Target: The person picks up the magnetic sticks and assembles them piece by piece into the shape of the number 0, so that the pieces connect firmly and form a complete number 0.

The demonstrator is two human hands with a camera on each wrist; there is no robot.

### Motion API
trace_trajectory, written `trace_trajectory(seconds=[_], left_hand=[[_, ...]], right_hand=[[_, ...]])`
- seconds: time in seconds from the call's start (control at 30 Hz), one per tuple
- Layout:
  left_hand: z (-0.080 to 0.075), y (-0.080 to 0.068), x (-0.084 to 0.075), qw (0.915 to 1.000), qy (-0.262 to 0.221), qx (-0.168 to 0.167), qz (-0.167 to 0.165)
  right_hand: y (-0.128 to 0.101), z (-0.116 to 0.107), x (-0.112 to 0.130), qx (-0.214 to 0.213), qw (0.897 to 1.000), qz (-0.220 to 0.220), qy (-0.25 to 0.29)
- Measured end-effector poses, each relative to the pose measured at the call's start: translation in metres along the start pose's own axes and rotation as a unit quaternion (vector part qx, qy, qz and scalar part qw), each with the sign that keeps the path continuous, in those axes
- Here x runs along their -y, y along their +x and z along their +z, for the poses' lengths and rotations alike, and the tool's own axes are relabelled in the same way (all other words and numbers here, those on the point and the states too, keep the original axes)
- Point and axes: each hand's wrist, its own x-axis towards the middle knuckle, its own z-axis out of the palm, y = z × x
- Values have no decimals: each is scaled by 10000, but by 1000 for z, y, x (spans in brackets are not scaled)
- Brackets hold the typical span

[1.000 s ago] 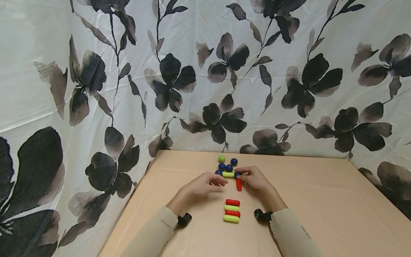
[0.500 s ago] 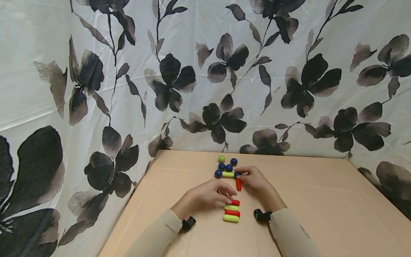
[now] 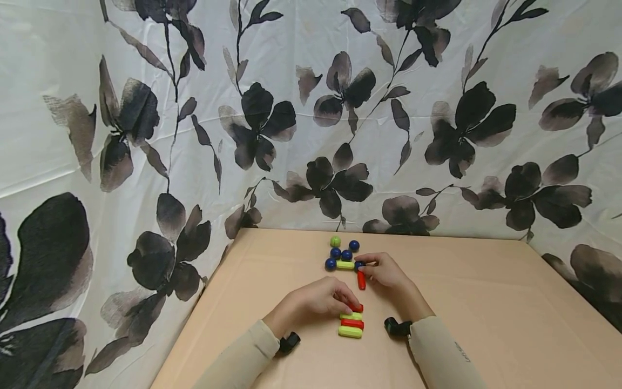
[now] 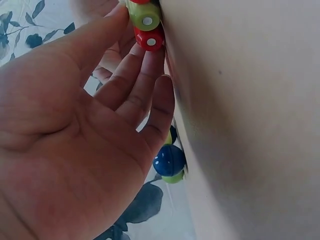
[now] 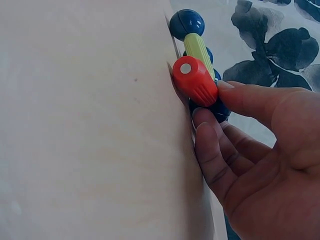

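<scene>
My right hand point(image 3: 386, 272) pinches a blue ball point(image 3: 359, 265) between thumb and fingers. From that ball a red magnetic rod point(image 5: 192, 82) points toward me, and a yellow-green rod point(image 3: 345, 265) leads left to another blue ball point(image 3: 330, 264). Nearer to me, my left hand point(image 3: 316, 298) has its thumb and curled fingers around the farthest red rod point(image 4: 150, 39) of a short row. In the left wrist view the fingertips sit against that rod's far side, and the thumb tip is beside the adjoining yellow-green rod point(image 4: 145, 19).
Closer to me in the row lie another red rod point(image 3: 352, 324) and a yellow-green rod point(image 3: 350, 332). Beyond the joined pieces are a green ball point(image 3: 335, 241) and several blue balls point(image 3: 354, 246). A floral cloth point(image 3: 311, 135) hangs behind the table point(image 3: 486, 313).
My left hand has moved from beside the joined pieces toward me, down to the row of rods, and its fingers have closed around the farthest red one. My right hand stays on the blue ball.
</scene>
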Motion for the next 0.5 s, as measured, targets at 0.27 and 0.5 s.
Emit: trace_trajectory(seconds=[0.27,0.5], left_hand=[[1,0,-4,9997,143,6,-195],[2,0,-5,9994,294,-111,-153]], right_hand=[[-2,0,2,10,10000,76,-19],[-4,0,3,52,10000,4,-52]])
